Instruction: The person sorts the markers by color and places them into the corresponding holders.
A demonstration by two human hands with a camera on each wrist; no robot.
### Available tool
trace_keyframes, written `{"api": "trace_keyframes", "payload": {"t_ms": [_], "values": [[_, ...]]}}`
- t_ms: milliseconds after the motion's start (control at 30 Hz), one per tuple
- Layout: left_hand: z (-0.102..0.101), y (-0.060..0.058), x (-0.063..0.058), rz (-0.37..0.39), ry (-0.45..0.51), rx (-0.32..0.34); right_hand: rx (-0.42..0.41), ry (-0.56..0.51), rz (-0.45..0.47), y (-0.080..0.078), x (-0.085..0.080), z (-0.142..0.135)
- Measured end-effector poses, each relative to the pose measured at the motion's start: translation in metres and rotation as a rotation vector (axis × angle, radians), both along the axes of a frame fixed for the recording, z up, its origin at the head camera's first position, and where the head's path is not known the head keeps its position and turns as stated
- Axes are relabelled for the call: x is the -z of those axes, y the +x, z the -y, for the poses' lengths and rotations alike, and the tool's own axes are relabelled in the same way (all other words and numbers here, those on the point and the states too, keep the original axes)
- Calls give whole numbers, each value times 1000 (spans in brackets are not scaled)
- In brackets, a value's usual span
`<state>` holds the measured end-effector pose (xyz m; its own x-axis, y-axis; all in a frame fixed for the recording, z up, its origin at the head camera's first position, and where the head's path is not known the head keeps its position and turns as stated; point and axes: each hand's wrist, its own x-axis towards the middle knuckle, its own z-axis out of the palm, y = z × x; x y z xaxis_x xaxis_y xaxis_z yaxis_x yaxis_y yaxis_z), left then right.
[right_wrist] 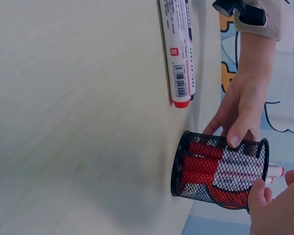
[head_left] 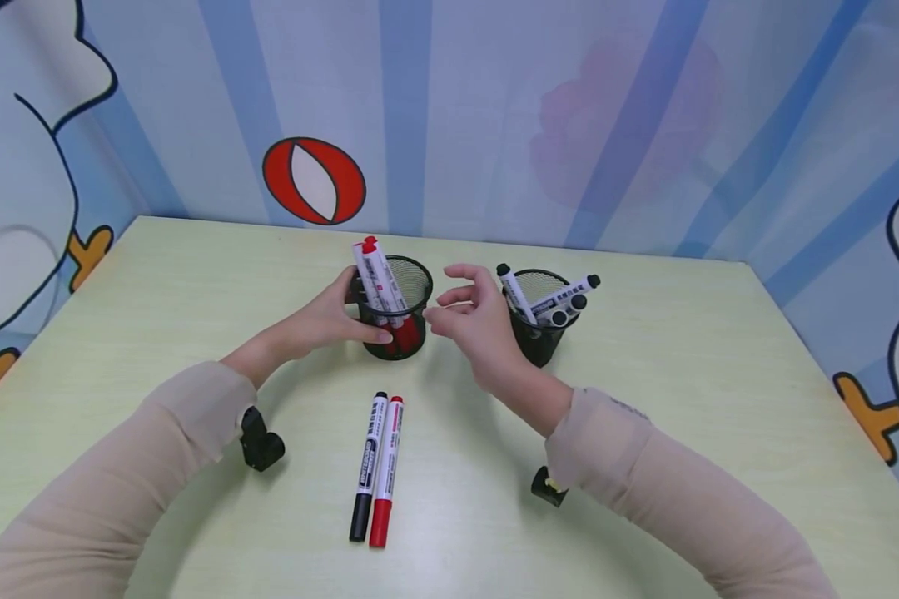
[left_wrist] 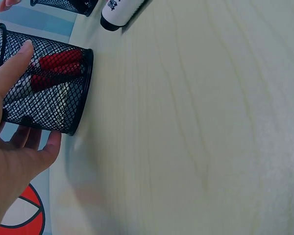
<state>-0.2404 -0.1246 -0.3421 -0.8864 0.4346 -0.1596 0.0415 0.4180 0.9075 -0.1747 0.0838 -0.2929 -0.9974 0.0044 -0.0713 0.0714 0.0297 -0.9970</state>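
Observation:
A black mesh pen cup (head_left: 415, 287) stands toward the back of the table, holding red-capped whiteboard markers (head_left: 380, 276) with their caps down. My left hand (head_left: 330, 314) grips it from the left, thumb across the front and fingers behind, as the left wrist view also shows. My right hand (head_left: 481, 324) hovers at the cup's right side, fingers loosely bent and spread, holding nothing; whether a fingertip touches the rim I cannot tell. Beyond that hand is a second mesh cup (head_left: 535, 339) with several black markers (head_left: 565, 295) leaning in it.
A black whiteboard marker (head_left: 369, 466) and a red one (head_left: 386, 470) lie side by side on the pale table (head_left: 464, 516), in front of the cups. A striped blue backdrop (head_left: 472, 125) rises behind the table. Small black cameras (head_left: 260, 441) hang at both wrists.

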Motion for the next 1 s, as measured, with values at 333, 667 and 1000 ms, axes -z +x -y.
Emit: {"api": "trace_keyframes", "payload": {"t_ms": [333, 667, 1000], "values": [[0, 1, 3, 0, 12, 5, 18, -17, 151, 16, 10, 5], [0, 1, 1, -12, 5, 7, -48, 15, 293, 25, 24, 11], [-1, 1, 0, -4, -11, -6, -93, 9, 350, 33, 38, 12]]}}
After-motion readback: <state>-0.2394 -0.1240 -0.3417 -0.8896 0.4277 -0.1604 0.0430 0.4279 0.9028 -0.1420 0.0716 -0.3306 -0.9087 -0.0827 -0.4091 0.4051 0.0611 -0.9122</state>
